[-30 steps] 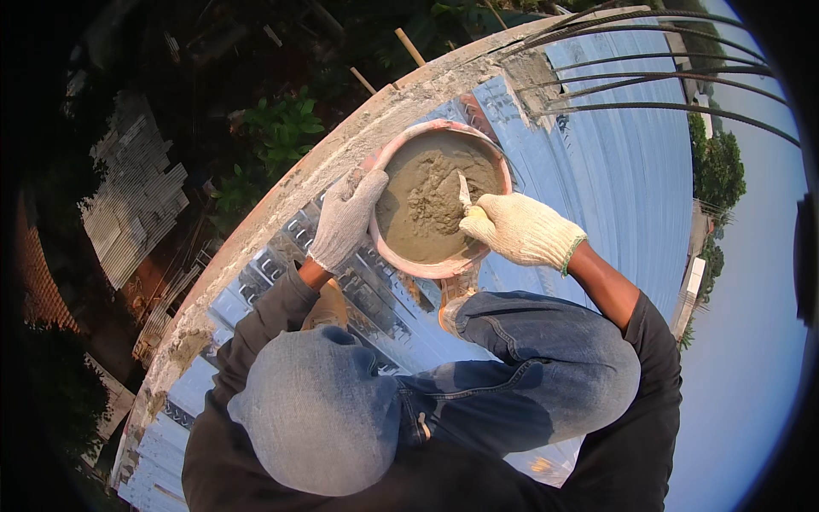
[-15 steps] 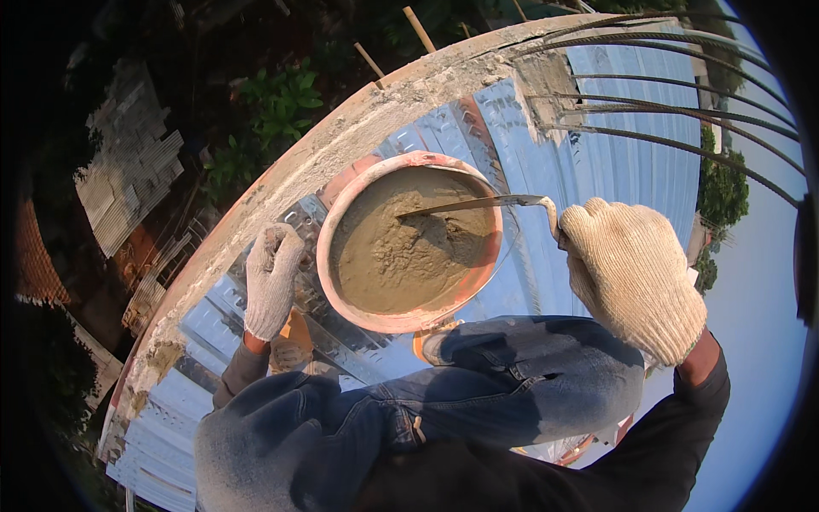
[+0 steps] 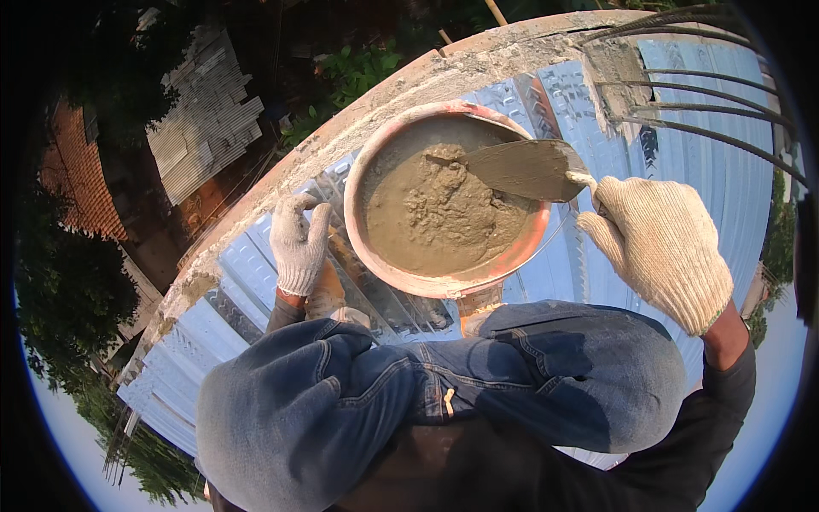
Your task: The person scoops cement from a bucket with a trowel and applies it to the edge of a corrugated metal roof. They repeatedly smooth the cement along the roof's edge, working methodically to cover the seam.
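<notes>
A round bucket (image 3: 355, 209) with a pale reddish rim stands in front of my knees, holding wet grey-brown mortar (image 3: 431, 218). My right hand (image 3: 665, 243), in a cream knitted glove, is closed round the handle of a trowel (image 3: 520, 169). The trowel's broad face shows, smeared with mortar; its tip meets the lumpy heap in the bucket and its heel crosses the right rim. Left of the bucket, my gloved left hand (image 3: 299, 243) is raised with thumb and forefinger apart. Nothing shows in it, and its other fingers are partly hidden.
Ribbed metal sheeting (image 3: 243, 273) lies under the bucket and my feet. A rough concrete edge (image 3: 333, 136) curves along the far left, with roofs (image 3: 205, 111) and trees far below it. Several steel reinforcing bars (image 3: 717, 109) jut out at the upper right.
The trowel has turned from edge-on to showing its broad face. In the picture, the bucket and both hands sit further right, and the bucket higher, as the view has shifted.
</notes>
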A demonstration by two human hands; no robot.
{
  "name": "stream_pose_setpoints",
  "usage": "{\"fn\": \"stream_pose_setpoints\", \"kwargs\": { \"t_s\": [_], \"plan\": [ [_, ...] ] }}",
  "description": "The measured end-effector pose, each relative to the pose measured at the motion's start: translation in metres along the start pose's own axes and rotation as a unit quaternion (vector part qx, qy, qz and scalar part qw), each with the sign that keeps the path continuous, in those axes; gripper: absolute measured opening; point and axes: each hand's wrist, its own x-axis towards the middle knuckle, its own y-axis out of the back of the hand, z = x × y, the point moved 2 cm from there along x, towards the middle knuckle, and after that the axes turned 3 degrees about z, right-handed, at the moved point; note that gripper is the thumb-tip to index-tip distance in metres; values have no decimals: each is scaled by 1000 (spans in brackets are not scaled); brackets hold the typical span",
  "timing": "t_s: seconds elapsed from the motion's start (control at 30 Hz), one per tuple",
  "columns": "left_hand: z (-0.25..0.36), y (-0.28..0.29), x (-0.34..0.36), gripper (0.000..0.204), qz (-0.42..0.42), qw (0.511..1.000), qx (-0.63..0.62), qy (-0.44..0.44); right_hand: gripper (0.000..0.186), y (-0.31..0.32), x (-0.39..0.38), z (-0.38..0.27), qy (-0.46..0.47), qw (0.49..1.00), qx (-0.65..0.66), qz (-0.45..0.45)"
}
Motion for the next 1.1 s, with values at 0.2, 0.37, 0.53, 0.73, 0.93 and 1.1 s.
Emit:
{"fn": "stream_pose_setpoints", "kwargs": {
  "t_s": [0.2,0.37,0.53,0.73,0.93,1.1],
  "plan": [
    [-2,-3,-4,34,28,982,102,-158,45,-77,36,-1,49,948,281,-141],
    [-9,-7,-14,32,25,978,139,-155,66,-93,0,25,-35,897,406,-172],
    [-4,-11,-10,28,3,985,112,-128,53,-103,-50,37,-96,819,541,-166],
    [-13,-2,-8,27,8,975,157,-156,44,-118,-104,40,-226,743,618,-126],
    [-34,-15,-15,31,-23,981,150,-118,41,-159,-176,73,-377,657,653,-20],
    [-37,-16,-9,34,-31,981,159,-111,42,-191,-207,141,-487,562,661,102]
  ]
}}
